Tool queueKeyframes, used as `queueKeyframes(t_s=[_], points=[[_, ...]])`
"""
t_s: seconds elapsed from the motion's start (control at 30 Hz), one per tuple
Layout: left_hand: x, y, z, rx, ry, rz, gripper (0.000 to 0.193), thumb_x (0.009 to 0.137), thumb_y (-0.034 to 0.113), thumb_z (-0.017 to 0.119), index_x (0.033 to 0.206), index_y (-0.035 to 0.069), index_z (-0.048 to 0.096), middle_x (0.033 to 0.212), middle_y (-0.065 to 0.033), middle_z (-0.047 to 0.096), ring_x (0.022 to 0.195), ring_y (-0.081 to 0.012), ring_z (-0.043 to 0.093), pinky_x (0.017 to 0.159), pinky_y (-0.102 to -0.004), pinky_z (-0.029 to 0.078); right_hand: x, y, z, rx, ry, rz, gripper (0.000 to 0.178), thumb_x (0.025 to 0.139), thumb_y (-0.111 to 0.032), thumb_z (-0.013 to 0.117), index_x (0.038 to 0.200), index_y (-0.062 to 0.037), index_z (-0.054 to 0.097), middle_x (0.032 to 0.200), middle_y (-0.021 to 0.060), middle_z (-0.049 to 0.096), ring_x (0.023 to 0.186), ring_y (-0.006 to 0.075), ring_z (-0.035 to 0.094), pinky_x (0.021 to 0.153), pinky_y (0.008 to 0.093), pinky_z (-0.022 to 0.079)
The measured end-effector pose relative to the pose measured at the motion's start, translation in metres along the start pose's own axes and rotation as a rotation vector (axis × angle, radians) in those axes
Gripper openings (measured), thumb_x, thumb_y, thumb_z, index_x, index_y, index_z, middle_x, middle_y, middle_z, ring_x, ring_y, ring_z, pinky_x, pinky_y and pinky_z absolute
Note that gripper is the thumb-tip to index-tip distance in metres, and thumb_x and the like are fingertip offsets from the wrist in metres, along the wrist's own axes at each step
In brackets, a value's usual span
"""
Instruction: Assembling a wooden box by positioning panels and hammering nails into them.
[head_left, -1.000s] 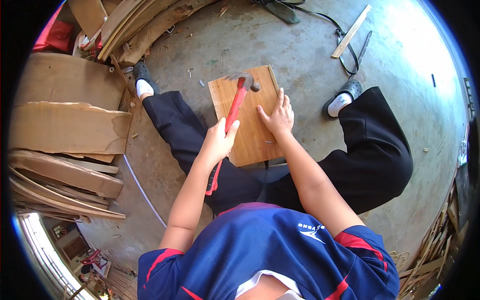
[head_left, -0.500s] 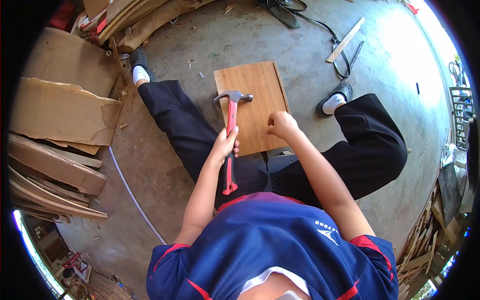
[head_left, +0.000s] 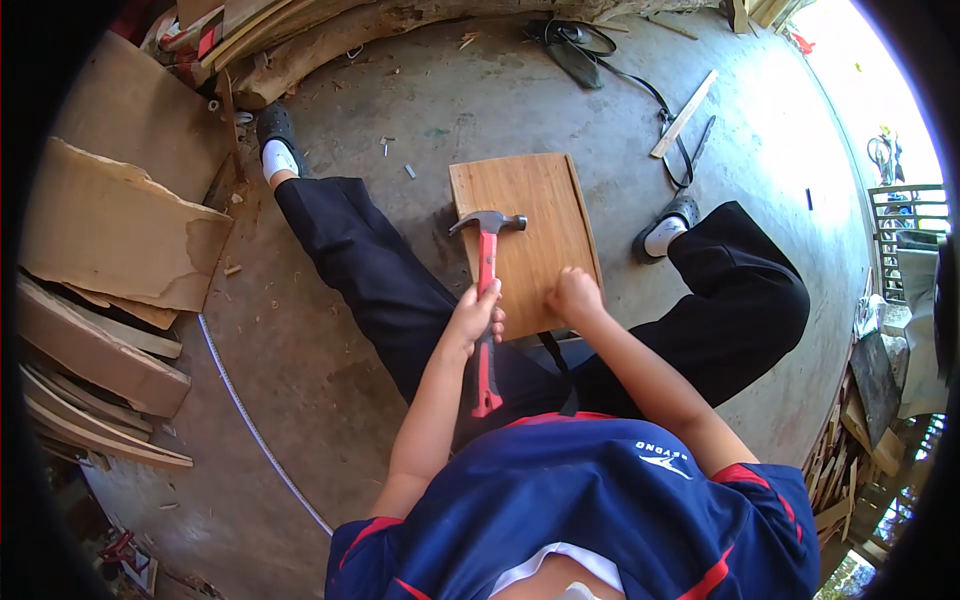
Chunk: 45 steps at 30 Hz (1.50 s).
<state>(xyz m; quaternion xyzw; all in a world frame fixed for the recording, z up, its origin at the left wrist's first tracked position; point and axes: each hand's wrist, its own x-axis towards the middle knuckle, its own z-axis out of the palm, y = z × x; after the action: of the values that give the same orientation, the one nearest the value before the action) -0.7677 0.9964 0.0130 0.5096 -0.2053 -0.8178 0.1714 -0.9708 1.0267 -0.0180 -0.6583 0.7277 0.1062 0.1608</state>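
My left hand (head_left: 475,318) is wrapped round the middle of a claw hammer's handle. The claw hammer (head_left: 488,262) has a grey steel head and a red and black handle, its head pointing away from me. It overlaps the left side of a brown wooden board (head_left: 541,215) lying between my legs; whether it touches the board I cannot tell. Over the board's near right part, my right hand (head_left: 577,297) is closed with its fingers curled in. Anything inside those fingers is hidden. A raised strip (head_left: 583,215) runs along the board's right edge.
My outstretched legs flank the board. Large wooden sheets (head_left: 130,225) and curved planks (head_left: 100,350) stand at the left. A bluish hose-like line (head_left: 250,420) crosses the floor. Ahead right lie a wood strip (head_left: 685,113) and a black strap (head_left: 640,85). Scrap wood (head_left: 835,480) is piled at the right.
The whole view has shifted, with the board and hammer now lower and further right in it. Against the board, my right hand has come slightly nearer to me and turned. My left hand keeps its grip.
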Motion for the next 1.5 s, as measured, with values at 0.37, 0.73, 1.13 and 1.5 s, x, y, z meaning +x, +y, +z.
queueKeyframes(t_s=[0.37, 0.73, 1.13, 1.5], points=[[-0.005, 0.002, 0.006, -0.011, -0.079, -0.007, 0.036, 0.095, 0.044, 0.052, 0.102, 0.01, 0.042, 0.061, 0.0004, 0.045, 0.043, -0.0089, 0.046, 0.04, -0.0268, 0.043, 0.256, -0.071, -0.08, 0.687, 0.495, -0.192, 0.017, 0.078, -0.017, 0.068, 0.087, -0.0027, 0.067, 0.08, 0.0145, 0.069, 0.075, 0.0269, 0.067, 0.069, 0.0352, 0.053], [-0.007, 0.003, 0.002, -0.003, -0.048, -0.011, 0.037, 0.096, 0.043, 0.052, 0.105, 0.009, 0.043, 0.061, 0.0008, 0.045, 0.044, -0.0083, 0.047, 0.039, -0.0262, 0.043, 0.24, -0.003, -0.055, 0.496, 0.681, -0.027, 0.029, 0.08, -0.034, 0.067, 0.095, -0.0091, 0.07, 0.098, 0.0146, 0.068, 0.091, 0.0339, 0.063, 0.083, 0.0415, 0.049], [0.0, 0.002, 0.0, -0.061, -0.062, -0.057, 0.036, 0.093, 0.044, 0.055, 0.095, 0.011, 0.042, 0.059, 0.0001, 0.044, 0.042, -0.0106, 0.045, 0.04, -0.0281, 0.042, 0.16, 0.085, -0.03, 1.564, 0.047, 0.365, 0.053, 0.077, -0.044, 0.075, 0.105, -0.0004, 0.063, 0.096, 0.008, 0.066, 0.089, 0.0158, 0.062, 0.078, 0.0309, 0.048], [-0.004, 0.004, -0.004, -0.05, -0.046, -0.056, 0.037, 0.092, 0.046, 0.057, 0.094, 0.011, 0.043, 0.06, -0.0004, 0.044, 0.043, -0.0108, 0.044, 0.041, -0.0284, 0.041, 0.179, 0.084, -0.058, 1.732, -0.417, 0.566, 0.059, 0.082, -0.032, 0.075, 0.121, 0.0054, 0.051, 0.118, 0.016, 0.061, 0.105, 0.0241, 0.061, 0.088, 0.0389, 0.052]])
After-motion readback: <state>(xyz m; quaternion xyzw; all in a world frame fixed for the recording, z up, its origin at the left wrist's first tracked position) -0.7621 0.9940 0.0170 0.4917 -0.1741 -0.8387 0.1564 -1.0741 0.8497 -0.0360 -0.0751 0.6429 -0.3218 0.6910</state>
